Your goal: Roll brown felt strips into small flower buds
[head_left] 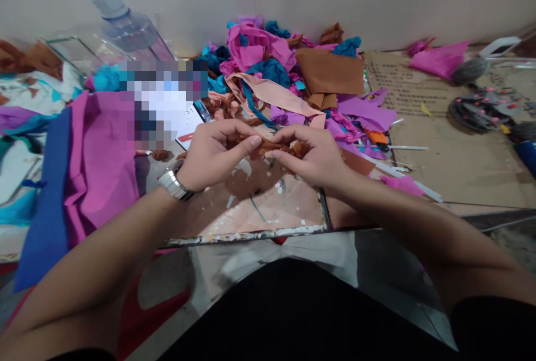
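Note:
My left hand (213, 152) and my right hand (312, 157) meet over a glass pane (259, 205). Both pinch a small crumpled piece of brown paper (272, 146) between thumbs and fingers. A silver watch (173, 182) sits on my left wrist. Just beyond the hands lies a heap of paper scraps (285, 65) in pink, teal, brown and peach.
A clear plastic bottle (125, 26) lies at the back left. Pink and blue paper sheets (92, 165) cover the left. Cardboard (452, 149) lies at the right, with a dark coil of wire (481, 110), an orange-handled tool (377, 138) and pink paper (439, 59).

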The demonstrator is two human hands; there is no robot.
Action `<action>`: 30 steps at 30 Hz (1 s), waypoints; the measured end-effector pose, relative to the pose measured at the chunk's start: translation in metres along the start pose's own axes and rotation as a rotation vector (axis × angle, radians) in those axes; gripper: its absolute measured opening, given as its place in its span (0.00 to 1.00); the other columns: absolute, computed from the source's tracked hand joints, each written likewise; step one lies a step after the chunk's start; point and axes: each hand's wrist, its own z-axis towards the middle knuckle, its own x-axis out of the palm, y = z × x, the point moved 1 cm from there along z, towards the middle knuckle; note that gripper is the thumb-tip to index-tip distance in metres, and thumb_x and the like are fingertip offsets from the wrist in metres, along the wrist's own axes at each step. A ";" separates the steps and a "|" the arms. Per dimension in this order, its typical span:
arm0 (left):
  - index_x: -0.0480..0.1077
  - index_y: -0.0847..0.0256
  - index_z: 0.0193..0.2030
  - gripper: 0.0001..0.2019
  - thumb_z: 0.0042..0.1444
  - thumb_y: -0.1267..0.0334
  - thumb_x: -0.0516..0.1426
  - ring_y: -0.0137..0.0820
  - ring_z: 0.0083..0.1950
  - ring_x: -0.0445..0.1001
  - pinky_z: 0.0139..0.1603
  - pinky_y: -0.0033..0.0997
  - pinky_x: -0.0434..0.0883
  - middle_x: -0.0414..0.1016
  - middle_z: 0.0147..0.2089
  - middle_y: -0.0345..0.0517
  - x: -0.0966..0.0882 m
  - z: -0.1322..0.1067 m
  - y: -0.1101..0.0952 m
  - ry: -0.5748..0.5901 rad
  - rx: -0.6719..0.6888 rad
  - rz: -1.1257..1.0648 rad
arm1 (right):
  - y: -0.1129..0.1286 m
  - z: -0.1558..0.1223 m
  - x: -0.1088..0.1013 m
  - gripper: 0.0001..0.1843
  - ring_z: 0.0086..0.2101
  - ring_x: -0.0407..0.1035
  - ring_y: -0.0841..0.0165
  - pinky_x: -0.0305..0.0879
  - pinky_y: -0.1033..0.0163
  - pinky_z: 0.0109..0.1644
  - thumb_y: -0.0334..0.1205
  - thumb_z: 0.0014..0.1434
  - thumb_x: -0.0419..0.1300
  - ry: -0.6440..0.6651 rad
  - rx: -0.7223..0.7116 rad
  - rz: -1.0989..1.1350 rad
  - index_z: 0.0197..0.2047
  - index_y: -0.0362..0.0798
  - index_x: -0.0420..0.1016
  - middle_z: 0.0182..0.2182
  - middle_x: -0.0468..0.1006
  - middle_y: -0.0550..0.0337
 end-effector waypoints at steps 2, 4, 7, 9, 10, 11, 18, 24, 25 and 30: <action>0.82 0.60 0.45 0.16 0.63 0.49 0.65 0.33 0.35 0.84 0.38 0.31 0.81 0.85 0.37 0.48 0.001 0.001 0.001 0.037 -0.016 -0.020 | 0.001 0.000 0.000 0.07 0.35 0.77 0.68 0.73 0.64 0.41 0.40 0.64 0.67 -0.002 -0.038 -0.035 0.44 0.48 0.81 0.39 0.86 0.58; 0.82 0.61 0.48 0.17 0.61 0.49 0.67 0.35 0.39 0.85 0.42 0.32 0.82 0.86 0.41 0.50 0.003 0.001 0.001 0.086 -0.009 -0.013 | 0.002 0.001 0.000 0.05 0.37 0.78 0.68 0.72 0.62 0.44 0.37 0.64 0.66 -0.010 -0.086 -0.093 0.42 0.48 0.82 0.37 0.86 0.59; 0.82 0.60 0.49 0.19 0.56 0.51 0.71 0.36 0.46 0.84 0.51 0.34 0.81 0.86 0.46 0.50 0.005 0.000 0.001 0.108 0.038 0.059 | 0.004 0.001 -0.001 0.04 0.35 0.78 0.67 0.71 0.62 0.45 0.37 0.63 0.66 -0.010 -0.106 -0.146 0.40 0.48 0.83 0.34 0.86 0.59; 0.83 0.59 0.47 0.16 0.56 0.52 0.70 0.36 0.45 0.84 0.50 0.33 0.81 0.86 0.45 0.48 0.006 -0.001 0.001 0.101 0.040 0.070 | 0.004 0.001 -0.002 0.05 0.34 0.77 0.68 0.70 0.63 0.43 0.39 0.63 0.67 0.006 -0.079 -0.132 0.40 0.48 0.84 0.34 0.86 0.60; 0.83 0.58 0.46 0.15 0.58 0.52 0.69 0.35 0.42 0.84 0.47 0.33 0.81 0.86 0.42 0.48 0.006 -0.001 0.001 0.101 0.029 0.048 | 0.004 0.000 -0.002 0.05 0.34 0.76 0.68 0.70 0.63 0.42 0.39 0.63 0.67 0.015 -0.066 -0.120 0.40 0.48 0.84 0.34 0.86 0.60; 0.84 0.58 0.45 0.13 0.60 0.52 0.68 0.34 0.39 0.83 0.43 0.32 0.80 0.86 0.40 0.47 0.006 -0.001 0.002 0.103 0.017 0.020 | 0.004 0.000 -0.002 0.06 0.33 0.76 0.68 0.69 0.64 0.41 0.40 0.63 0.67 0.022 -0.054 -0.108 0.40 0.48 0.84 0.34 0.85 0.60; 0.82 0.60 0.45 0.13 0.60 0.53 0.68 0.33 0.39 0.82 0.40 0.29 0.78 0.85 0.40 0.47 0.004 0.000 0.001 0.081 0.089 0.084 | 0.007 0.001 -0.002 0.09 0.32 0.74 0.70 0.66 0.64 0.40 0.40 0.67 0.63 0.055 -0.037 -0.100 0.39 0.47 0.84 0.32 0.84 0.61; 0.77 0.59 0.54 0.17 0.61 0.56 0.67 0.34 0.44 0.84 0.47 0.31 0.80 0.84 0.48 0.49 0.005 -0.004 0.002 -0.015 0.379 0.357 | 0.005 0.001 -0.002 0.09 0.31 0.72 0.71 0.64 0.65 0.38 0.40 0.66 0.63 0.077 -0.025 -0.126 0.38 0.46 0.83 0.30 0.83 0.61; 0.77 0.58 0.54 0.16 0.62 0.56 0.66 0.34 0.45 0.84 0.49 0.32 0.80 0.84 0.47 0.49 0.004 -0.004 0.003 -0.022 0.437 0.416 | 0.005 0.001 -0.002 0.09 0.30 0.72 0.71 0.63 0.65 0.38 0.40 0.66 0.63 0.080 -0.024 -0.124 0.38 0.46 0.83 0.30 0.82 0.61; 0.77 0.53 0.54 0.13 0.63 0.59 0.65 0.37 0.53 0.83 0.52 0.36 0.79 0.83 0.54 0.49 -0.004 -0.001 0.006 -0.025 0.689 0.612 | 0.005 0.001 -0.002 0.07 0.31 0.73 0.71 0.64 0.65 0.39 0.37 0.65 0.63 0.103 -0.003 -0.111 0.39 0.46 0.84 0.29 0.82 0.62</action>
